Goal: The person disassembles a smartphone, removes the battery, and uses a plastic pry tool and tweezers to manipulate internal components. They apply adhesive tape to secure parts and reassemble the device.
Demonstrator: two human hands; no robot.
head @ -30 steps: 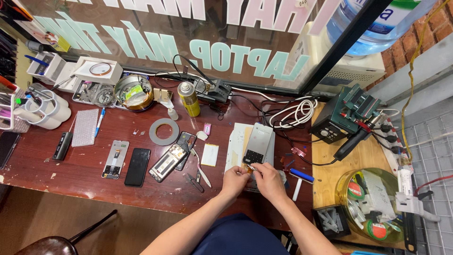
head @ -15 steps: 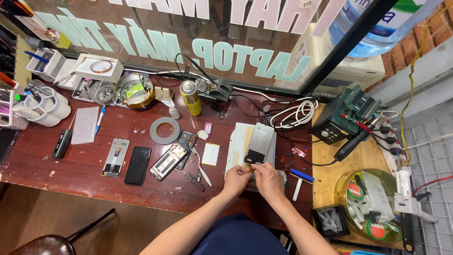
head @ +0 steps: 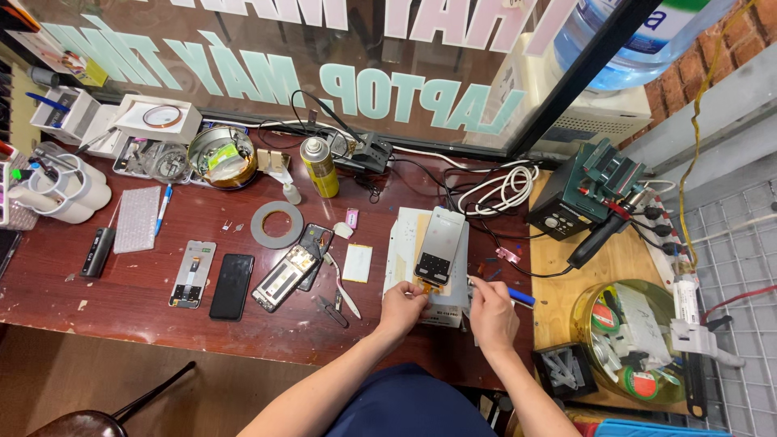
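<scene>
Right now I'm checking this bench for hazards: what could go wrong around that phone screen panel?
The left hand pinches at the lower edge of the screen panel; a hard pull might tear whatever is attached there. The panel lies on a small white block and could slide off. The cables beside it could snag the right hand.

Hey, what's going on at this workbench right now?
A person is working on a phone screen panel lying on a white block on the red-brown bench. The left hand pinches at the panel's lower edge, and the right hand rests beside it. Opened phones and a tape ring lie to the left.
</scene>
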